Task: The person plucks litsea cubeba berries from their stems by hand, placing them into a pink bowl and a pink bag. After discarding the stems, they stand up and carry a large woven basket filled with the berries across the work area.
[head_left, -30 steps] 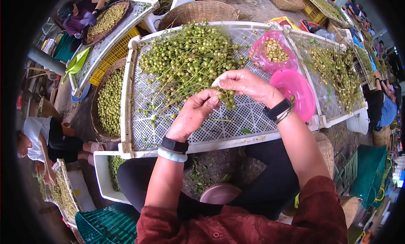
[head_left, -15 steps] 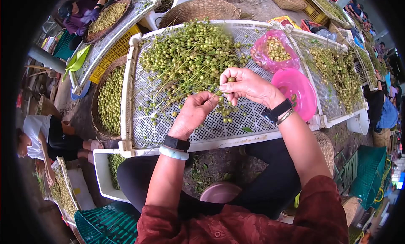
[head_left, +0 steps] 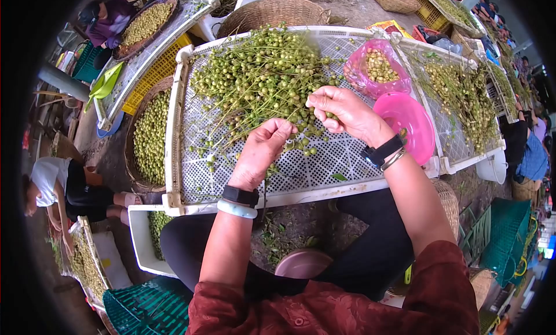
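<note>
lap: person seated at the near edge of the tray (head_left: 324, 164), knees under it; small brown bowl (head_left: 301, 265) on the ground between the legs
tray: white, perforated, long axis left to right
left hand (head_left: 260, 152): near-middle of tray, curled into a tight fist around the stem end of the sprig (head_left: 302, 137); a loose stem trails out of the fist toward the near edge
sprig: held just above the tray's middle, between the two hands, small green fruit hanging off it
sprig axis: runs from near-left to far-right; stem end in the left fist, fruit end points at the right hand
right hand (head_left: 347, 112): just beyond and right of the left, fingertips pinched shut on fruit at the sprig's far end; rest of palm hidden, cannot tell if it holds loose fruit
which hand nearer the fruit: right; left only anchors the stem
loose fruit (head_left: 211, 161): a few scattered on the tray left of the left hand
pink bowl (head_left: 405, 123): right edge of tray, just beside the right wrist
pile (head_left: 260, 74): stalks with green fruit, fills far-left half of tray, touching the sprig's far side
pink bag (head_left: 377, 68): far-right corner of tray, open, fruit inside
basket (head_left: 149, 132): off the left edge, full of stripped fruit
second tray (head_left: 463, 97): off the right edge, more stalks
other person (head_left: 58, 190): far left, white top, own tray
</note>
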Demonstrator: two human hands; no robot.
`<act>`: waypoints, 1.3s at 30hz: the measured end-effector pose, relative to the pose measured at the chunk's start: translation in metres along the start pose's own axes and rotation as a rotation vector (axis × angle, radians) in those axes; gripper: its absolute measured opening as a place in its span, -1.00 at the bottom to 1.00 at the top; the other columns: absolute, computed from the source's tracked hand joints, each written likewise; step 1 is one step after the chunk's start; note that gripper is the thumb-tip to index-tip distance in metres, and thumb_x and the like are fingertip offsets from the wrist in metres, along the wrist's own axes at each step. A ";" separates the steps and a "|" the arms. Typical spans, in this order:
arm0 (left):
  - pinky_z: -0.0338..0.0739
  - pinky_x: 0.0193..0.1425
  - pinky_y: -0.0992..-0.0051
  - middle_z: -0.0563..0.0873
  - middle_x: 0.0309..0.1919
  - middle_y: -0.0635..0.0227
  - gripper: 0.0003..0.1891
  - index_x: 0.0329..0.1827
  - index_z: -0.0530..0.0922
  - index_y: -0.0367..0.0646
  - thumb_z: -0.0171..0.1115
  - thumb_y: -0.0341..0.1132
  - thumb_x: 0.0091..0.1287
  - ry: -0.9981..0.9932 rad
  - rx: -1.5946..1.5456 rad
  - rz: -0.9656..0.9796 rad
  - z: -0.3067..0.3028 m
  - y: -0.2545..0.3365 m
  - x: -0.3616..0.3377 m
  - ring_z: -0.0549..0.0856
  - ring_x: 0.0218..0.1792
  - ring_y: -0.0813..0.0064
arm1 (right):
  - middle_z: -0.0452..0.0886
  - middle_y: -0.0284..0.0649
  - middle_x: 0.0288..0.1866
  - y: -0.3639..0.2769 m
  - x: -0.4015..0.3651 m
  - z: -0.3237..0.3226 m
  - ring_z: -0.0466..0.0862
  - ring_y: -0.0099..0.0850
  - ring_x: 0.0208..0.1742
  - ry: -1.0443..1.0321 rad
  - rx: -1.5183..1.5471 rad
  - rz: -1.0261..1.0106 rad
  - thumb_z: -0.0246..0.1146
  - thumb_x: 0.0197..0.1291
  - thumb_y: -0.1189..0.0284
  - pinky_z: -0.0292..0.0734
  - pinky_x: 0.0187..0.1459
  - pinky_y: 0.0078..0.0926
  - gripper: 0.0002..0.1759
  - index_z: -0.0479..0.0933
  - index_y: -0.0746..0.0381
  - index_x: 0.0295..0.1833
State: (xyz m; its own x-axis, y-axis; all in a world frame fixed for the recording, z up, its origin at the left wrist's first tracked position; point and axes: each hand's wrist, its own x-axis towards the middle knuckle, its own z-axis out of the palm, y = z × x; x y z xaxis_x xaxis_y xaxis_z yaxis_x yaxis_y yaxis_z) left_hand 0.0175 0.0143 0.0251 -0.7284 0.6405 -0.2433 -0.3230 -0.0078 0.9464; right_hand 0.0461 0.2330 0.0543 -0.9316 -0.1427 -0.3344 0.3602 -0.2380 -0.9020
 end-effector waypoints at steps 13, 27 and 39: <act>0.26 -0.45 0.75 0.45 -0.52 0.67 -0.72 0.00 0.57 -0.20 0.35 -0.40 0.24 0.268 0.067 0.297 0.014 -0.007 0.012 0.34 -0.50 0.83 | 0.53 -0.24 -0.22 0.004 0.002 0.004 0.57 -0.47 -0.25 -0.163 0.163 -0.011 0.00 0.40 0.32 0.55 -0.32 -0.49 -0.61 0.46 0.42 0.10; 0.40 -0.40 0.56 0.55 -0.52 0.43 -0.91 -0.27 0.56 -0.24 0.22 -0.39 0.31 0.361 0.418 0.496 0.026 -0.014 0.016 0.52 -0.51 0.56 | 0.55 -0.29 -0.48 0.024 0.001 0.015 0.55 -0.56 -0.56 -0.056 -0.105 -0.081 0.18 0.27 0.47 0.47 -0.54 -0.66 -0.80 0.52 0.39 -0.09; 0.24 -0.50 0.69 0.58 -0.42 0.47 -0.88 -0.25 0.51 -0.14 0.14 -0.29 0.37 -0.012 -0.534 0.085 0.026 0.008 0.012 0.43 -0.52 0.71 | 0.63 -0.24 -0.05 -0.003 -0.078 -0.086 0.61 -0.50 -0.08 0.559 -1.045 -0.294 0.17 0.31 0.39 0.49 -0.03 -0.58 -0.66 0.50 0.25 0.16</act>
State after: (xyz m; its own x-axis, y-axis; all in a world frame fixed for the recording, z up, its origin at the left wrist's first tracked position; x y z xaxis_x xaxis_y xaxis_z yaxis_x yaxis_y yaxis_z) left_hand 0.0216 0.0416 0.0353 -0.7598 0.6289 -0.1650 -0.5273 -0.4475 0.7223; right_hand 0.1130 0.3271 0.0598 -0.9564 0.2808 0.0804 0.1594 0.7322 -0.6622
